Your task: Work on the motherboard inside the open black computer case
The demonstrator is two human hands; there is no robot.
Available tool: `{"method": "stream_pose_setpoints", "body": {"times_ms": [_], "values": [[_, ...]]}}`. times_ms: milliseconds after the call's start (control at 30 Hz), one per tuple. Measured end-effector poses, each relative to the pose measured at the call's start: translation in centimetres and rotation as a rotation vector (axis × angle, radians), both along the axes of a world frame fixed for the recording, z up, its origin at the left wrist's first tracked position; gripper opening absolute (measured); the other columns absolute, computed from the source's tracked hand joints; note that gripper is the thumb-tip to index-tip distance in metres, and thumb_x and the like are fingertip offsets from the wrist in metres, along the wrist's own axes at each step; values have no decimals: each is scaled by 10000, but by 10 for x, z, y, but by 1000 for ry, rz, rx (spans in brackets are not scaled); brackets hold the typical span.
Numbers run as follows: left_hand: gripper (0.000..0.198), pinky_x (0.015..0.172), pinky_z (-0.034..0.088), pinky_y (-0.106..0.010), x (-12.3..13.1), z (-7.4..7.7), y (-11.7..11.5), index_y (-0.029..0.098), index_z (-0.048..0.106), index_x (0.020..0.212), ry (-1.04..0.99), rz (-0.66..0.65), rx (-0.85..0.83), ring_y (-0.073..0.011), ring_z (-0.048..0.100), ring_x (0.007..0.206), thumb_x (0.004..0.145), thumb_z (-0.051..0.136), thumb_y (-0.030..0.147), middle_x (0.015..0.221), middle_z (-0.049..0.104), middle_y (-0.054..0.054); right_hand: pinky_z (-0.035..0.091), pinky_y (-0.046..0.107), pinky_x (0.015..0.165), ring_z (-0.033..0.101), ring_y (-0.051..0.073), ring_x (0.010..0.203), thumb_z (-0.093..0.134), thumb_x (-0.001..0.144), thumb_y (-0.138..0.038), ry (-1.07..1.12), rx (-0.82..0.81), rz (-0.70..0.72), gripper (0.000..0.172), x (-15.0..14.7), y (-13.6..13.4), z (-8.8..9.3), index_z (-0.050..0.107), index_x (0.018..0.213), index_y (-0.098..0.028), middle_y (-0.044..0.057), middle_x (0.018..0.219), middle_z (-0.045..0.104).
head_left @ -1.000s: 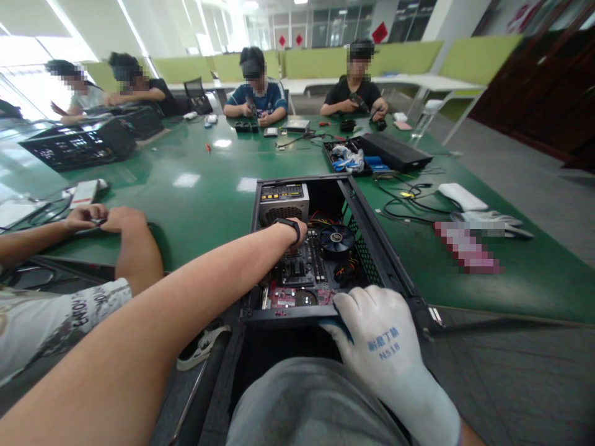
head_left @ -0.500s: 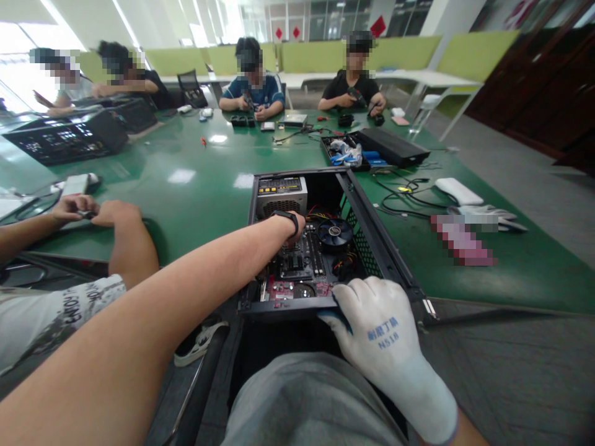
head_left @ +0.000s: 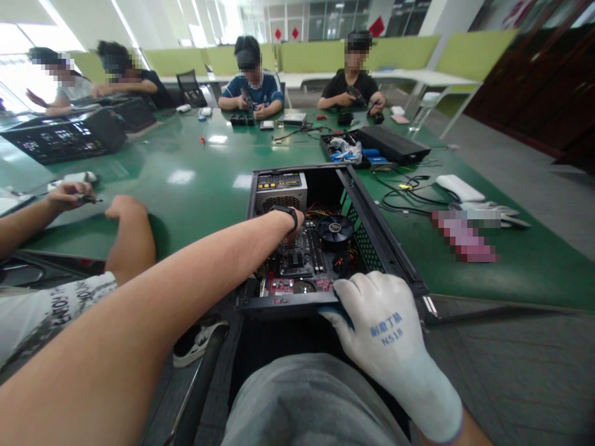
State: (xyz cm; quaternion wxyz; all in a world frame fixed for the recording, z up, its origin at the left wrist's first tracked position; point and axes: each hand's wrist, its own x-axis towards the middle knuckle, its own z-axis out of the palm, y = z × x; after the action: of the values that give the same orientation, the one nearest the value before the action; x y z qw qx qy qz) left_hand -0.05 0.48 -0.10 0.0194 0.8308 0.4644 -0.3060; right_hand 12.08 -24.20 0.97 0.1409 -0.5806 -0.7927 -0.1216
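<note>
An opened computer case (head_left: 289, 302) lies in front of me at the table's near edge. My bare left hand (head_left: 298, 224) reaches into it, over the motherboard (head_left: 294, 265) and near the power supply (head_left: 281, 193); its fingers are hidden behind the wrist, which wears a black band. To its right sits a round black cooling fan (head_left: 334, 230), with coloured wires close by. In a white work glove, my right hand (head_left: 379, 322) grips the near right rim of the case, thumb below the edge. A red circuit board (head_left: 283, 286) shows at the case's near end.
The green table (head_left: 195, 204) bears a tool tray (head_left: 367, 152), black cables (head_left: 404, 201), a white glove (head_left: 493, 214) and a pinkish-red packet (head_left: 465, 238). On my left, a co-worker's hand (head_left: 72, 193) holds a small part. More people sit across the table.
Both my hands keep nearly the same places on the case. At left, the co-worker's hands have moved apart, one lifting a small part.
</note>
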Motion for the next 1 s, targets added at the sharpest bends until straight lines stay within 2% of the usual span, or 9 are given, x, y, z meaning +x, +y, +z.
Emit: {"method": "stream_pose_setpoints", "body": {"times_ms": [167, 400, 567, 800, 1000], "values": [[603, 907, 525, -295, 0, 0, 1, 184, 780, 1013, 60, -51, -3, -276, 690, 973, 441, 896, 338, 979, 764, -78, 177, 349, 675, 407, 217, 738, 718, 769, -422, 1, 14, 3, 251, 0, 1, -1, 600, 861, -221, 36, 754, 552], [642, 896, 534, -302, -2, 2, -2, 137, 767, 1052, 32, -56, 32, -287, 691, 973, 463, 895, 359, 1038, 754, -116, 183, 352, 676, 412, 221, 738, 700, 786, -429, 4, 11, 8, 245, 0, 1, -1, 605, 869, -219, 41, 756, 553], [602, 897, 528, -302, -1, 2, -3, 151, 779, 1021, 1, -32, 39, -288, 688, 972, 485, 886, 401, 985, 762, -112, 187, 352, 681, 414, 219, 746, 698, 787, -425, 3, -1, 3, 241, 0, 0, 0, 607, 867, -216, 44, 763, 561], [577, 911, 518, -322, -3, 9, -11, 152, 772, 1041, 48, -69, 2, -285, 682, 972, 535, 860, 416, 1043, 749, -123, 182, 349, 684, 403, 215, 748, 694, 789, -411, 5, -20, -5, 229, 0, 0, 0, 598, 865, -218, 45, 772, 559], [555, 912, 518, -333, -6, 7, -9, 148, 781, 977, -6, -48, 18, -295, 682, 962, 485, 882, 386, 977, 760, -115, 181, 347, 686, 400, 211, 755, 694, 789, -418, 2, -11, -6, 240, 1, -1, -1, 603, 867, -210, 48, 772, 558]]}}
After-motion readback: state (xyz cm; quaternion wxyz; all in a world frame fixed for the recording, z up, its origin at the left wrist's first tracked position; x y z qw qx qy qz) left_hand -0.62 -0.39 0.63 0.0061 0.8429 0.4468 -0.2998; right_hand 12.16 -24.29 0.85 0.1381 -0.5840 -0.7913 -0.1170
